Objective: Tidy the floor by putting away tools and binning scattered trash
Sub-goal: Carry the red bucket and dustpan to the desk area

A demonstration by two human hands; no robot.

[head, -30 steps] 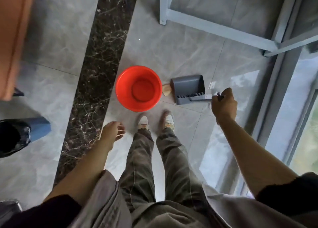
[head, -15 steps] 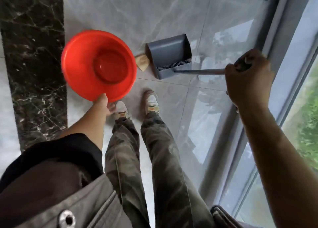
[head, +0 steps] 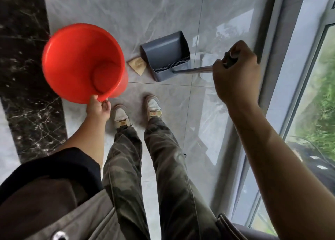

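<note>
Left hand: pinching the rim of the red bucket — it is tipping over the floor.
Right hand: squeezing the dustpan handle.
Trash: 1 brown paper scrap — lying between bucket and dustpan.

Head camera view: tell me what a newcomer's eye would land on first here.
The bright red bucket stands out first, tipped toward the camera at upper left, with the left hand gripping its near rim. Next comes the right hand, closed around the long handle of the grey dustpan on the pale tiles at centre. Between bucket and dustpan lies a small brown scrap of paper.
</note>
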